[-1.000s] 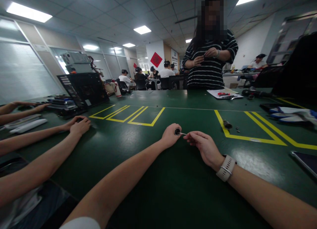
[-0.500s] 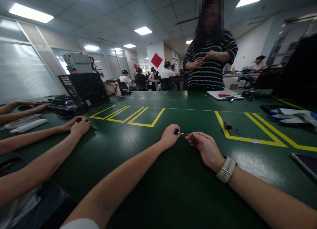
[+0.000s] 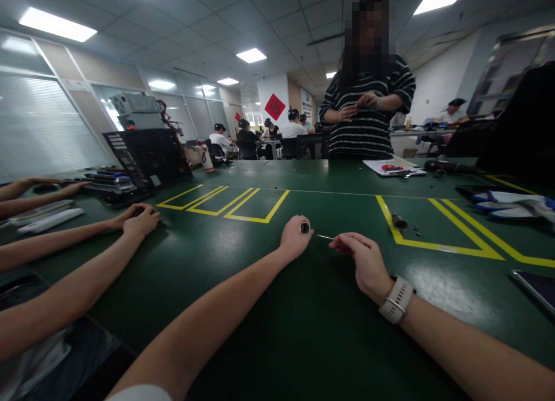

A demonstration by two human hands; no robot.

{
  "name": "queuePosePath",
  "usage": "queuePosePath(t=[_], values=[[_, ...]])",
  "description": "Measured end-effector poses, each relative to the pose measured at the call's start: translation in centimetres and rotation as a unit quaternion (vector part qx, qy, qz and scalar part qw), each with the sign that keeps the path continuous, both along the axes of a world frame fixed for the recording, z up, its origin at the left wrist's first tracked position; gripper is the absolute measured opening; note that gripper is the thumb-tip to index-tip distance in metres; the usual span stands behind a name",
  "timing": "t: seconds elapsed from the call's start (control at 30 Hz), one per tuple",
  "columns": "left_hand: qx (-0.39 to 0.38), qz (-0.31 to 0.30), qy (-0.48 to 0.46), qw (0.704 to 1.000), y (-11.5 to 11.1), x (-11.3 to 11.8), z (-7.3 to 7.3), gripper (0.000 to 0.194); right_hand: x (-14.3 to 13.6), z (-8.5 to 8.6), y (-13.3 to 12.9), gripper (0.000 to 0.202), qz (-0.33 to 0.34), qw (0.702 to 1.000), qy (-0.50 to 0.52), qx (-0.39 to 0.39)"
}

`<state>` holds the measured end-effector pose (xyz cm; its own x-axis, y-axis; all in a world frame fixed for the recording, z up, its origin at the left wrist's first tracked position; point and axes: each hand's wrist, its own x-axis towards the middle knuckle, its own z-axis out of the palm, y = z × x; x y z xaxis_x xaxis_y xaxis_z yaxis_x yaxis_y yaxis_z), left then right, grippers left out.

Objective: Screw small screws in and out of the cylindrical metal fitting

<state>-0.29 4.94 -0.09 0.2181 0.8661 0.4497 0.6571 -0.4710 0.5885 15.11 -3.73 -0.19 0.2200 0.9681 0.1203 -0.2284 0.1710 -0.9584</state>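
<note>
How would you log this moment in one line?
left hand: holds round part | right hand: holds rod | rod: apart from round part

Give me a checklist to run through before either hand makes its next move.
1. Left hand holds the cylindrical part: ok.
2. Right hand holds the thin rod: ok.
3. Rod's tip is out of the part: ok, a gap shows.
4. Inside of the part is free of debris: cannot tell, too dark and small.
5. Small loose pieces lie within the yellow tape outline: ok.
6. Neighbour's hands are apart from these two: ok.
</note>
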Motion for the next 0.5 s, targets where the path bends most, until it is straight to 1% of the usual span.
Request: queuePosePath(t=[0.1, 0.2, 0.33, 0.5], values=[[0.008, -0.020, -0.019, 1.000, 0.04, 0.00, -0.12, 0.011, -0.08, 0.05, 0.01, 0.013, -0.005, 1.000, -0.014, 0.000], [0.011, -0.054, -0.031, 0.998, 0.05, 0.04, -0.20, 0.011, -0.13, -0.04, 0.14, 0.013, -0.015, 1.000, -0.027, 0.003], [-0.001, -0.091, -0.028, 0.995, 0.00, 0.17, -0.28, 0.013, -0.25, -0.02, 0.19, 0.013, -0.033, 0.999, -0.042, 0.002], [-0.015, -0.139, -0.022, 0.990, 0.15, 0.18, -0.59, 0.010, -0.41, 0.25, 0.01, 0.014, -0.043, 0.998, -0.049, 0.000]])
